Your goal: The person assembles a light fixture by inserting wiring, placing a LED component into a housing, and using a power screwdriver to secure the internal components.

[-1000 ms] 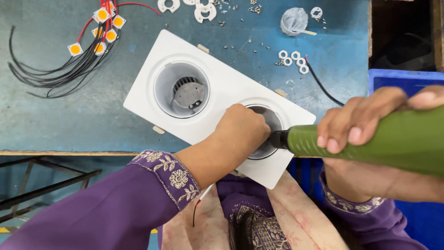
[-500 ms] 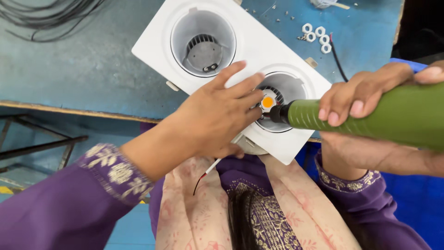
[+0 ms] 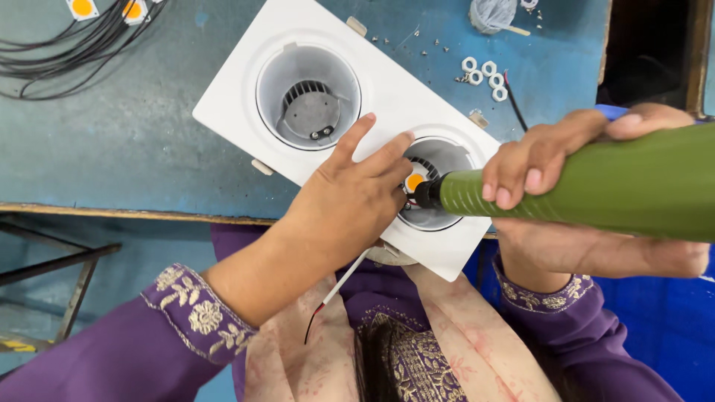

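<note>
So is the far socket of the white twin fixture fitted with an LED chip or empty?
Empty. The far socket shows only a bare grey heat sink; the near socket holds an orange chip.

A worn blue-green workbench carries a white twin downlight housing, one corner jutting past the front edge. Black wires with square yellow LED chips lie at the far left. White washers (a small cluster) and scattered tiny screws lie just beyond the housing.
</note>
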